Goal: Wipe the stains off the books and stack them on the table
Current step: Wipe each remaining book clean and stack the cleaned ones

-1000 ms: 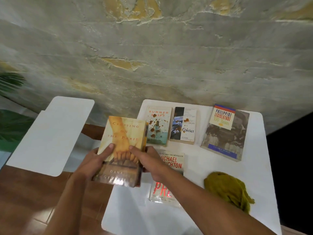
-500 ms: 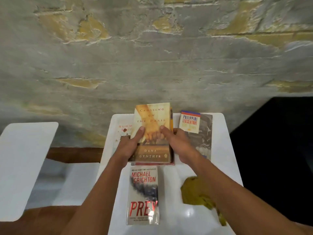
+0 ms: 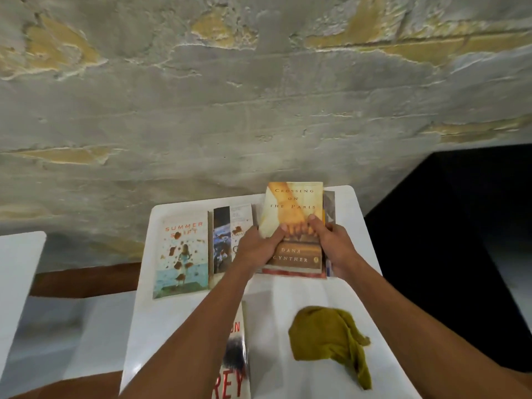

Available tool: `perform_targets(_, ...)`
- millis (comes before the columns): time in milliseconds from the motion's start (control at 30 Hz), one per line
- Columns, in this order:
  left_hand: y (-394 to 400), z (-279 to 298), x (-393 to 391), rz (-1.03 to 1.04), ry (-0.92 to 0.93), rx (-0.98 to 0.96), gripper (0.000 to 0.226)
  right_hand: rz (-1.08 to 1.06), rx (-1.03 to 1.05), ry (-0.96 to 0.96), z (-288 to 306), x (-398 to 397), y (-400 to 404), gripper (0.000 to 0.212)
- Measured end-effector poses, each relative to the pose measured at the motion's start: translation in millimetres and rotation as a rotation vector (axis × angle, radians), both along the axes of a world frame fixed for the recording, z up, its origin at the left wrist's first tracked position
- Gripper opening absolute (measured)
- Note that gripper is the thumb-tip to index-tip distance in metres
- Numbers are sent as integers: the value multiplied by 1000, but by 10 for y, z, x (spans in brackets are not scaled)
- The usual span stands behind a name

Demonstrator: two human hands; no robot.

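Observation:
Both hands hold the orange book "Crossing on the Paris" [image 3: 293, 205] at the far right of the white table [image 3: 267, 292]. My left hand [image 3: 257, 247] grips its left edge and my right hand [image 3: 331, 244] its right edge, thumbs on the cover. It lies over another book [image 3: 329, 210], of which only a strip shows. Left of it lie a dark book [image 3: 227, 234] and "Summer Shift" [image 3: 181, 254], both with brown stains. "Prey" [image 3: 234, 361] lies near me, partly under my left forearm.
A crumpled olive-green cloth [image 3: 328, 338] lies on the table's near right. A rough plastered wall [image 3: 259, 110] rises just behind the table. A second white surface [image 3: 17, 263] stands to the left, and dark space opens to the right.
Both hands have carried the orange book from the table's left side across to the far right, over the book that lies there. My view has swung right with it.

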State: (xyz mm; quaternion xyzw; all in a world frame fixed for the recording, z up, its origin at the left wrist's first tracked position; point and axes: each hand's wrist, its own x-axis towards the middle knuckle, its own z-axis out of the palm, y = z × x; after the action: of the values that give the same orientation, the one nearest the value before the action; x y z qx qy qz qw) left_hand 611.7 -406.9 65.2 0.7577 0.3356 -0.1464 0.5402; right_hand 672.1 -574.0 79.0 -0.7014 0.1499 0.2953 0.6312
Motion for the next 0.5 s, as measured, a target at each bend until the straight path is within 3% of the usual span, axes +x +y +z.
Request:
perform_targets(233,-132,-175,218,-65,-47,132,59,-43,-86,-3,-254,172,-77,30)
perform_targets(500,-209,-306,324,-78,-44,232,67,-40,-324,-109,-411,269,-80,38)
